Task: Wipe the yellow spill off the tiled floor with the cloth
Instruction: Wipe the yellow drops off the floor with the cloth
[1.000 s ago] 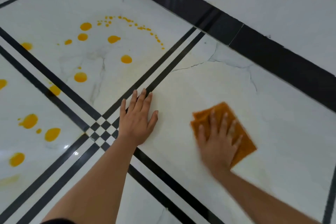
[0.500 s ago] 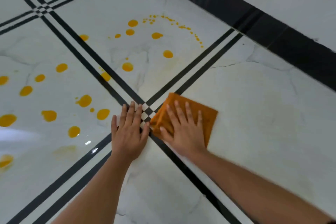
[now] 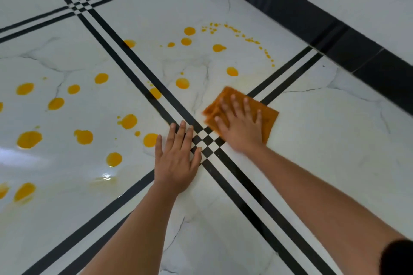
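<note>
An orange cloth [image 3: 269,116] lies flat on the white tiled floor [image 3: 324,152], just past the chequered crossing of the black lines [image 3: 205,138]. My right hand [image 3: 240,124] presses it down with straight, spread fingers. My left hand [image 3: 176,161] rests flat on the floor just left of the crossing, fingers straight. Yellow drops [image 3: 182,83] dot the tile beyond the cloth, and several larger yellow blobs [image 3: 83,136] cover the tile to the left. A faint yellow smear [image 3: 248,79] shows just beyond the cloth.
A black skirting band [image 3: 335,29] runs along the pale wall at the upper right. Double black lines [image 3: 125,62] divide the tiles. A bright glare patch [image 3: 106,175] sits on the wet left tile.
My right hand has slid the cloth from the right tile leftward to the crossing, then a little forward. The view has shifted, so more spill shows at left. My left hand stays flat.
</note>
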A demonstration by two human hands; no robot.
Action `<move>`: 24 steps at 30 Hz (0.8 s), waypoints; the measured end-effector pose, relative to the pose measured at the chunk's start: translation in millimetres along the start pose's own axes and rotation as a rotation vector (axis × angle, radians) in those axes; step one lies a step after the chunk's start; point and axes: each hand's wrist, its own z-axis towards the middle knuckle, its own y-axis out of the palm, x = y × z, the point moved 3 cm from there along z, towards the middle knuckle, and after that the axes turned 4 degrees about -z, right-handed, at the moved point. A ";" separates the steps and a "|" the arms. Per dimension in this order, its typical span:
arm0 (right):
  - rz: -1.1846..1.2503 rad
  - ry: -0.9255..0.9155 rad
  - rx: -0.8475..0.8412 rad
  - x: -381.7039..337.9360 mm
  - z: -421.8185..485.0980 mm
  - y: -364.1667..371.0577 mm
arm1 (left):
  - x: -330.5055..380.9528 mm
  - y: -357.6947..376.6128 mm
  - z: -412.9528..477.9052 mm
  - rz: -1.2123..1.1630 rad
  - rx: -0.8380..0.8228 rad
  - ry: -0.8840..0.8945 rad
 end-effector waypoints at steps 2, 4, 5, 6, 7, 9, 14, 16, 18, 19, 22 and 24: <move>0.065 0.172 -0.013 18.5 12.6 -6.4 | -2.3 -1.3 1.2 -0.016 0.008 -0.002; 0.045 0.217 0.005 11.0 -15.2 -1.3 | -6.8 -5.6 5.3 -0.021 0.061 -0.011; 0.014 0.163 -0.006 -1.4 -36.5 4.1 | -7.7 -7.6 7.5 -0.025 0.084 -0.022; -0.023 0.087 -0.016 -13.8 -54.0 10.6 | -8.2 -9.4 9.6 -0.023 0.092 -0.035; -0.054 0.013 -0.022 -23.0 -61.6 14.3 | -8.4 -11.0 11.4 -0.019 0.094 -0.050; -0.076 -0.092 -0.024 -21.7 -37.5 7.5 | -6.3 -12.6 14.1 -0.021 0.087 -0.065; -0.034 0.055 -0.061 27.6 9.3 -15.0 | 1.9 -16.4 32.4 -0.005 0.051 -0.050; -0.113 -0.028 -0.052 19.1 -4.1 -9.3 | 4.8 -17.2 51.6 0.010 0.073 -0.054; -0.147 -0.094 -0.026 9.9 0.7 -5.5 | 10.9 -17.8 74.3 -0.001 0.098 -0.051; -0.153 -0.123 0.000 8.2 15.5 -6.5 | 14.6 -17.2 86.2 -0.003 0.106 -0.045; -0.126 -0.102 0.029 19.1 78.5 -18.9 | 27.9 -15.9 117.8 0.030 0.099 0.001; -0.028 0.068 0.016 40.5 114.8 -28.3 | 36.2 -18.1 142.2 0.032 0.106 0.029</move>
